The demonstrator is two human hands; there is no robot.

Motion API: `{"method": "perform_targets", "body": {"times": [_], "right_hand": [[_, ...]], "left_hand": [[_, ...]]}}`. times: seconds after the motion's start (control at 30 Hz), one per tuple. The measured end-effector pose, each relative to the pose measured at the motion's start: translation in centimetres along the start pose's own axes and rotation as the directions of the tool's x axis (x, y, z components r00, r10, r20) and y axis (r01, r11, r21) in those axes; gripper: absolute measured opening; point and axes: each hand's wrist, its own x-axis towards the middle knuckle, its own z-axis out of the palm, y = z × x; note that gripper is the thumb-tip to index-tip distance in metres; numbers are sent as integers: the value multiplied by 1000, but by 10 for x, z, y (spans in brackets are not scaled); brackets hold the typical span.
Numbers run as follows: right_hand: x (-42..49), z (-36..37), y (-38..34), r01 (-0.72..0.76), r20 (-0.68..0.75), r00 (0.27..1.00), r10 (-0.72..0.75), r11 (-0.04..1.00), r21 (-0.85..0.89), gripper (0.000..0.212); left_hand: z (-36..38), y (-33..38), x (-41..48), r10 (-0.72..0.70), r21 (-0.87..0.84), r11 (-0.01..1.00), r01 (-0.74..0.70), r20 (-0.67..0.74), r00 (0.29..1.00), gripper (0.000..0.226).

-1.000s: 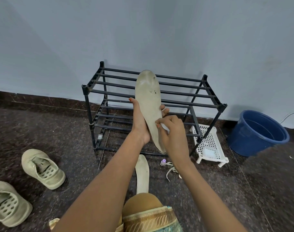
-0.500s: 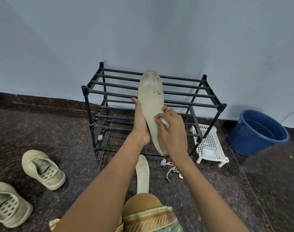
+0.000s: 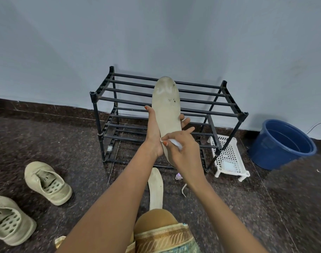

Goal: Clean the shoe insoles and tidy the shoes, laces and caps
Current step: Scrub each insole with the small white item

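Observation:
A beige insole with dark specks near its toe is held upright in front of the rack. My left hand grips it from behind at mid-length. My right hand presses a small white wipe against the insole's lower half. A second insole lies flat on the floor below my hands. Two beige shoes without laces sit on the floor at the left. A loose lace and a small purple cap lie beside the floor insole.
A black two-tier shoe rack stands against the wall. A white perforated plastic stand sits right of it, then a blue bucket. My knee is at the bottom centre on the dark speckled floor.
My right hand has shifted the wipe across the insole's lower part towards its left edge. The insole and my left hand have stayed almost still.

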Motion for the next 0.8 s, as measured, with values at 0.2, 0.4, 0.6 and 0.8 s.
{"method": "perform_targets", "body": {"times": [0.2,0.4,0.6,0.8], "right_hand": [[21,2,2,41,6,999,-41,995,-88,12],[-8,-5,7,70,58,996,-69,997,-30,14],[-27,-6,15,99,65,993,-94,992,-75,18],[-15,-1,9,83,10,997,-82,989,-119,13]], "left_hand": [[-1,2,-2,-27,70,997,26,12,1000,96],[0,3,-1,30,-56,998,-32,-35,999,94],[1,6,-3,44,-185,981,-52,-48,998,90],[0,9,-2,66,-262,961,-83,-73,995,87]]}}
